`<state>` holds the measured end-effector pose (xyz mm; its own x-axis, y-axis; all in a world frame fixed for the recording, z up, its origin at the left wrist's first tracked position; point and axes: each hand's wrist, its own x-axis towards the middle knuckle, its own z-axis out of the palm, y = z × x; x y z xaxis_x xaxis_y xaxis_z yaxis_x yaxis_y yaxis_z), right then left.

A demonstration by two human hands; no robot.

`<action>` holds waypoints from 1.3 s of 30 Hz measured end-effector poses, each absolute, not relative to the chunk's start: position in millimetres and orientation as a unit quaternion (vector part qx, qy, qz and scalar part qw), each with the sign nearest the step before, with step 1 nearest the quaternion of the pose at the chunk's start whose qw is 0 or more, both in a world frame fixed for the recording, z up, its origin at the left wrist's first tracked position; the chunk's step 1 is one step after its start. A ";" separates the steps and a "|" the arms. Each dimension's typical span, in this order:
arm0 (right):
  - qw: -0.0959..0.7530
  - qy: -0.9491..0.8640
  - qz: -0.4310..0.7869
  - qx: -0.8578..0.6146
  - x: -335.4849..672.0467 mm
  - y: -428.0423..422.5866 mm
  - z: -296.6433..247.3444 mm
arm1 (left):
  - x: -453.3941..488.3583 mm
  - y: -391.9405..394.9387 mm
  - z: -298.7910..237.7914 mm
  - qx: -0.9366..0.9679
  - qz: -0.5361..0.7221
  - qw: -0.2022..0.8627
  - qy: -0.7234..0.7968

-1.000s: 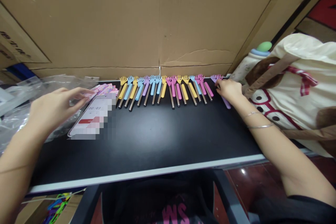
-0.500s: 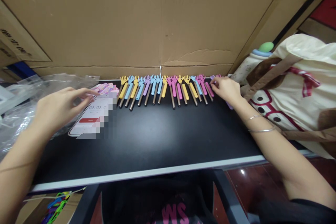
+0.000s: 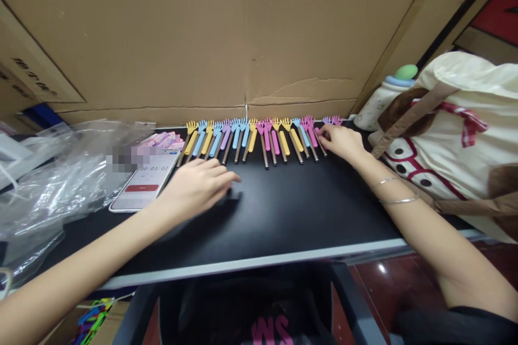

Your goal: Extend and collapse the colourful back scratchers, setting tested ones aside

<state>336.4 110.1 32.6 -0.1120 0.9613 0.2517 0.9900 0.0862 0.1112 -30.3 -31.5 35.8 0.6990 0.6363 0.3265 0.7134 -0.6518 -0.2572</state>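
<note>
A row of telescopic back scratchers (image 3: 232,137) with claw heads and yellow, blue, purple and pink handles lies along the back of the black table. At its right end, my right hand (image 3: 342,141) pinches the handle of a pink back scratcher (image 3: 322,145), partly hidden by the fingers. Two claw heads, one purple and one pink, show behind that hand. My left hand (image 3: 200,186) hovers palm down over the table, in front of the row's left part. Its fingers reach to the right, loosely bent, and nothing shows in them.
A phone (image 3: 141,188) showing a timer lies left, beside pink printed cards (image 3: 164,140) and clear plastic bags (image 3: 73,167). Cardboard (image 3: 243,32) walls off the back. At right stand a cream bag (image 3: 457,135) and a white bottle (image 3: 380,99). A chair (image 3: 243,302) sits below the front edge.
My left hand has moved right and toward me, from the pink cards to the table's middle left. My right hand has shifted slightly left along the row's end.
</note>
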 end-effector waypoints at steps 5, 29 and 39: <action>0.047 -0.730 -0.118 -0.672 336.0 110.7 30.5 | -0.2 -26.5 22.9 -0.926 -0.085 0.194 -0.313; -0.024 -0.703 -0.082 -0.706 334.7 113.7 29.0 | -7.5 -24.5 6.8 -0.931 -0.120 0.129 -0.319; 0.144 -0.734 -0.077 -0.659 344.8 97.6 63.3 | -6.7 -24.7 9.6 -0.929 -0.138 0.149 -0.311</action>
